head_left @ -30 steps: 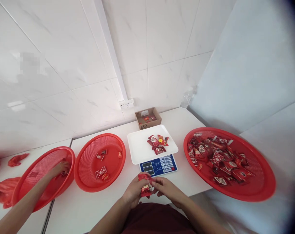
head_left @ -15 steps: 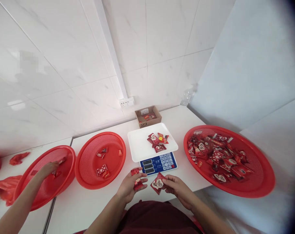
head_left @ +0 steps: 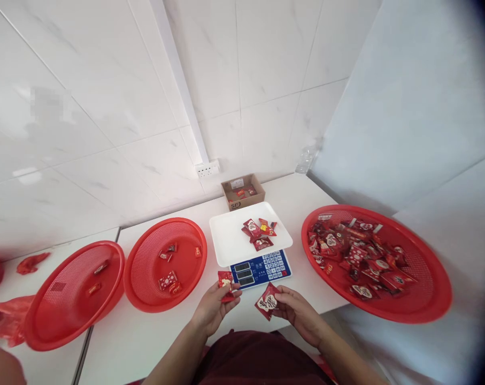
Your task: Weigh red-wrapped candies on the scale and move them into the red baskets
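My left hand [head_left: 216, 305] is closed around a small red candy packet [head_left: 225, 280], just in front of the scale's keypad panel [head_left: 259, 269]. To its right, my right hand [head_left: 298, 310] pinches a dark red candy packet [head_left: 268, 301] with pale lettering by its edge. Both packets are held above the front of the table. Several red candy packets [head_left: 262, 243] lie in a loose group on the white scale tray [head_left: 226, 235]. The exact contents of the wrapped packets cannot be seen.
A red basket [head_left: 438, 289] heaped with packets stands at right. Two red baskets [head_left: 162, 306] [head_left: 58, 342] at left hold a few each. Behind the scale sits a cardboard box [head_left: 246, 202]; a clear plastic bottle [head_left: 306, 159] stands in the corner. Red bags [head_left: 13, 318] lie far left.
The other person's hand has left the far-left basket. My right hand has shifted slightly right with its packet, and the packet in my left hand has turned upright.
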Demonstrator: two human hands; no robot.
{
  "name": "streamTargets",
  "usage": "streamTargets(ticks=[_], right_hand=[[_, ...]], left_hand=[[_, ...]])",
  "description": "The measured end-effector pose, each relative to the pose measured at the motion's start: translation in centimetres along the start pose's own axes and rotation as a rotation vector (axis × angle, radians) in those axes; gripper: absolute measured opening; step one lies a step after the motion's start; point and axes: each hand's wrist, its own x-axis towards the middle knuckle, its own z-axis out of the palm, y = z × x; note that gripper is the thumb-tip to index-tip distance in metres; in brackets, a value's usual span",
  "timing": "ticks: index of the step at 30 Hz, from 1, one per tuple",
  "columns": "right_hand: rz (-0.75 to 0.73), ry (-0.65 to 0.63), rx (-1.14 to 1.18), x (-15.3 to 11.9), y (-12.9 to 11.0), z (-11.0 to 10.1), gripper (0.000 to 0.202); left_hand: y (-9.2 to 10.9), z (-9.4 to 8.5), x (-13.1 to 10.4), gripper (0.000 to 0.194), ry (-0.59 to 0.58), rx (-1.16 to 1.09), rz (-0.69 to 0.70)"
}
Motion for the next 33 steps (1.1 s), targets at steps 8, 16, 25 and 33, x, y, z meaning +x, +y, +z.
streamTargets(ticks=[8, 16, 25, 33], right_hand=[[-0.030, -0.001, 0.041, -0.2, -0.5, -0.3, 0.016], [0.019, 0.058, 0.124, 0.2, -0.3, 0.0, 0.023], [0.077, 0.089, 0.004, 1.1, -0.5, 0.5, 0.031], [0.046, 0.091, -0.137, 2.5, 0.1, 0.8, 0.027]], left_hand=[[-0.2, -0.1, -0.2, 0.017, -0.065, 0.105, 0.049], [-0.4, -0.4, -0.1, 0.032, -0.128, 0.187, 0.074], [-0.2, -0.5, -0.2, 0.036, -0.099, 0.225, 0.063], [-0.2, -0.7, 0.0, 0.037, -0.081, 0.236, 0.051]])
